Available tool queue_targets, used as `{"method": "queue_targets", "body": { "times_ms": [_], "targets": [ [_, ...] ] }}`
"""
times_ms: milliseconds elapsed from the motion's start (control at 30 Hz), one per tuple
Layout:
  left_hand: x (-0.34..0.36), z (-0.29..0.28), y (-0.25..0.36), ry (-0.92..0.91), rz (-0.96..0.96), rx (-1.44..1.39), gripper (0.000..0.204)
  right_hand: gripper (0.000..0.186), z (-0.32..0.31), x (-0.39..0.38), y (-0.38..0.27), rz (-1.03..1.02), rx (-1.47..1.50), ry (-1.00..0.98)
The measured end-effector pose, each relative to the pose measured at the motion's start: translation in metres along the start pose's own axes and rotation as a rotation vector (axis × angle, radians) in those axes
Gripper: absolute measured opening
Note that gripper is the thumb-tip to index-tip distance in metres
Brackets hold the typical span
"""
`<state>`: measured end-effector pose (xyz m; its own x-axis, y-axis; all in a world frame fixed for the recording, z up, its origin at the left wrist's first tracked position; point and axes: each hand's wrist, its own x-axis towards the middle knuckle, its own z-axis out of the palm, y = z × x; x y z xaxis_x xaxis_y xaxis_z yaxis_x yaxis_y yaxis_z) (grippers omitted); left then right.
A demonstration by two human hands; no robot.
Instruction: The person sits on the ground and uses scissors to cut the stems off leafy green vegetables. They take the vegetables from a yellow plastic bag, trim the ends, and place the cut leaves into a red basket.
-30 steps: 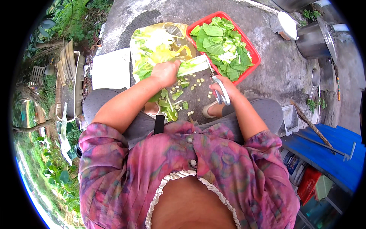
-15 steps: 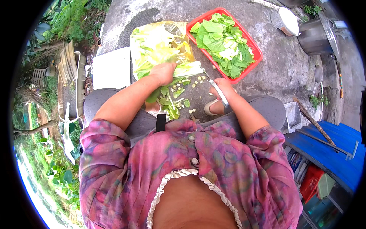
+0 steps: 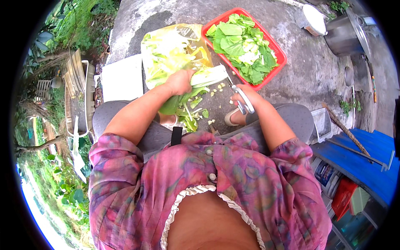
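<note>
My left hand [image 3: 181, 82] is closed round a leafy green vegetable [image 3: 210, 76], its pale stalk end pointing right and its leaves hanging below my wrist. In my right hand [image 3: 246, 93] is a pair of scissors [image 3: 246, 101] with white-grey handles, gripped with the handles spread. Their blades reach up to the stalk end; whether they touch it I cannot tell. Cut stalk bits and loose leaves [image 3: 193, 111] lie on the ground between my feet. Just beyond my left hand, a yellow see-through bag [image 3: 196, 30] holds more greens. A red plastic basket [image 3: 284, 58] full of green leaves stands beyond my right hand.
A white board [image 3: 122, 78] lies left of the bag. At the far right are a white bucket [image 3: 310, 20] and a large metal pot [image 3: 343, 35]. A wooden stick [image 3: 346, 128] and a blue sheet [image 3: 375, 143] are to the right. Plants grow on the left.
The scissors' handles have spread apart, where they were together before. My left hand has moved slightly right with the vegetable.
</note>
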<state>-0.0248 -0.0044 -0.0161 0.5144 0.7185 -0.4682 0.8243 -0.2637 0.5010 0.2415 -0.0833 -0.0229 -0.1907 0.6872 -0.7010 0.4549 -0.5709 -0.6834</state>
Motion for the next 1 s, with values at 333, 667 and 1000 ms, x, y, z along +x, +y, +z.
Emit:
{"method": "queue_targets", "body": {
  "times_ms": [333, 667, 1000],
  "targets": [
    [0.011, 0.02, -0.022, -0.041, 0.184, -0.308, 0.053, 0.027, 0.002, 0.003, -0.002, -0.169, -0.043, 0.119],
    [0.008, 0.014, -0.02, -0.121, 0.083, -0.073, 0.049, 0.012, 0.011, 0.009, -0.001, -0.039, -0.183, 0.144],
    [0.015, 0.015, -0.041, -0.133, 0.216, -0.435, 0.055, 0.017, -0.003, 0.012, 0.009, 0.043, 0.025, 0.212]
  ]
}}
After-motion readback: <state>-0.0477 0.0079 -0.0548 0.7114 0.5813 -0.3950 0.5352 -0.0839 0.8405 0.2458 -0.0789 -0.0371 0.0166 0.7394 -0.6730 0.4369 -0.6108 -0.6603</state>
